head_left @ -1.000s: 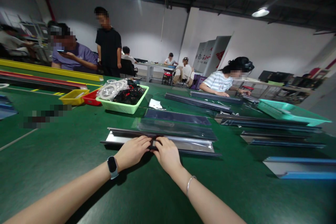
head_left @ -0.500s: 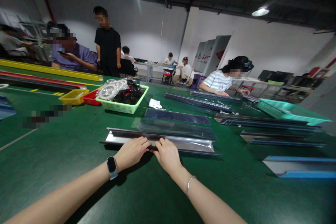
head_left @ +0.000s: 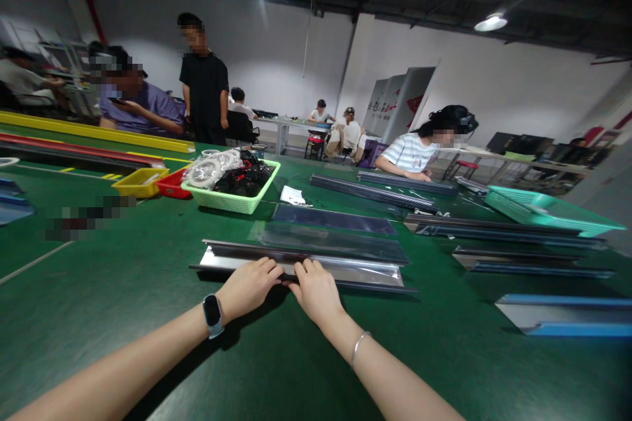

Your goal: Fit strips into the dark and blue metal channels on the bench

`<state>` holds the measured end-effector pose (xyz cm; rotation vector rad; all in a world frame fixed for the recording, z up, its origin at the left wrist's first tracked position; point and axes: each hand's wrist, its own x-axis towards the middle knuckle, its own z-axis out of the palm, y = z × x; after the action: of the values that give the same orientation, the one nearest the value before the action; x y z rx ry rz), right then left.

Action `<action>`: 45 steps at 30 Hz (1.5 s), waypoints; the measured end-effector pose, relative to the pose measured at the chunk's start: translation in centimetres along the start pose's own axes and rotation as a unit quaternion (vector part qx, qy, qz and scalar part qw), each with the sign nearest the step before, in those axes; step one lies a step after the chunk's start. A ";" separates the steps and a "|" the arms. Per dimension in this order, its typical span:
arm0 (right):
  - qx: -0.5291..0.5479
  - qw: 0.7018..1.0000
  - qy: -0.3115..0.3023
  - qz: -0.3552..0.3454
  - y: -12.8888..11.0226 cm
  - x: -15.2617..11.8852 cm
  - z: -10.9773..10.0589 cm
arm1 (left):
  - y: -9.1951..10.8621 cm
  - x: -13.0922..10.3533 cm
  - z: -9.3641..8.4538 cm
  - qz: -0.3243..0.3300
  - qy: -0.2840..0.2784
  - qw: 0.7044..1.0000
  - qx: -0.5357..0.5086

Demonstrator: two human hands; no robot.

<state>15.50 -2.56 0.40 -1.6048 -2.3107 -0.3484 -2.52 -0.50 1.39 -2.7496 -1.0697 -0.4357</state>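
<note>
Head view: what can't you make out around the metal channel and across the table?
All in the head view:
- Metal channel: the stretch behind the left hand and right hand is covered by them.
- Both palms: hidden by the backs of the hands.
- Blue channel: its far end is cut off by the right edge.
- Green basket: its floor is hidden by its contents.
- Dark item at left: obscured by pixelation.

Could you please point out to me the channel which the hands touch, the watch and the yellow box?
Channel (head_left: 364, 271): head view, on its silvery inner face.
Watch (head_left: 212, 310): head view, on its dark screen.
Yellow box (head_left: 138, 189): head view, on its outer wall.
</note>
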 end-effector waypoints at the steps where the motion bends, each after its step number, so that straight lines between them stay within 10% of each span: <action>1: 0.002 1.000 0.002 0.007 0.0 0.0 0.0 | 0.0 0.0 0.0 -0.001 0.002 1.000 0.000; 45: 0.015 0.999 0.026 -0.021 1.4 0.9 -0.3 | -1.4 1.2 -0.3 -0.001 -0.028 1.000 -0.001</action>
<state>16.60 -1.42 1.07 -1.5171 -2.3013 -0.3585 -2.69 1.16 2.09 -2.7789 -1.0844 -0.3637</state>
